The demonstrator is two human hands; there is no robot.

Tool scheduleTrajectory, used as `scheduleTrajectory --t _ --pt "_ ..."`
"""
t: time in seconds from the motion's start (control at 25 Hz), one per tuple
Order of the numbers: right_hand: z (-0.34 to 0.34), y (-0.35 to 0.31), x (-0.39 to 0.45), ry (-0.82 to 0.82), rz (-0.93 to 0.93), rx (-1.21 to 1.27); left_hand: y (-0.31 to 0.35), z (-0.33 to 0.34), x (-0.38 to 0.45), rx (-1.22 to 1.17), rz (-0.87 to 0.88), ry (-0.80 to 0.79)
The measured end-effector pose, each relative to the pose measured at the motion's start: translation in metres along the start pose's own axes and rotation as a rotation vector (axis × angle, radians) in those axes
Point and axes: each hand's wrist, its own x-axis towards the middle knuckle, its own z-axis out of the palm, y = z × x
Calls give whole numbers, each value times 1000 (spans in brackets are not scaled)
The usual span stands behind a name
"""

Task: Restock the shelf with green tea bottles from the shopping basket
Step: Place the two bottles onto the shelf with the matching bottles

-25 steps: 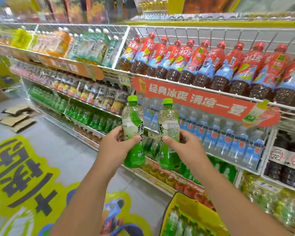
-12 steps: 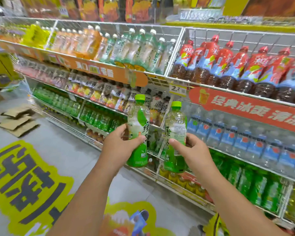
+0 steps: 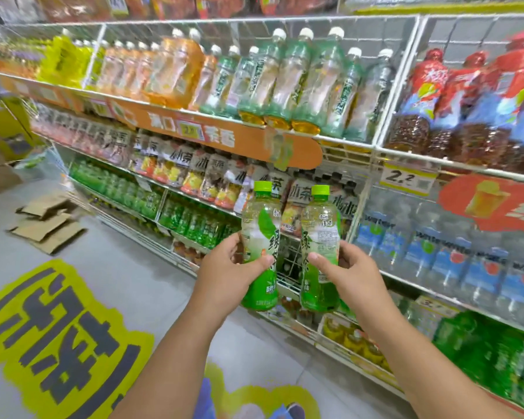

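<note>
Green tea bottles stand upright, side by side, just in front of the wire shelf (image 3: 372,148): left bottle (image 3: 260,246) gripped by the left hand (image 3: 224,273), right bottle (image 3: 319,249) by the right hand (image 3: 351,272), fingers (image 3: 322,257) wrapped round each.

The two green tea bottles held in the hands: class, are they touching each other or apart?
Apart. The head view shows shelf background in a clear gap between the left bottle and the right bottle along their full height.

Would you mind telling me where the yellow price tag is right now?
The yellow price tag hangs on the shelf edge, upper right of the two held green tea bottles, above the water bottles.
</note>
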Motion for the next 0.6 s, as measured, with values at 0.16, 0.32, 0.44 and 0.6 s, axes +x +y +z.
scheduleTrajectory --t 0.16,0.32,0.44,0.6 --pt "38 4 48 9 13 -5 -12 -22 59 -3 -29 -18" --pt "73 11 85 76 30 4 -26 -43 120 2 -20 -98" --pt "106 15 105 148 42 18 -43 -65 169 29 -15 -179" --pt "157 22 118 294 92 49 -61 -90 220 -24 11 -343"
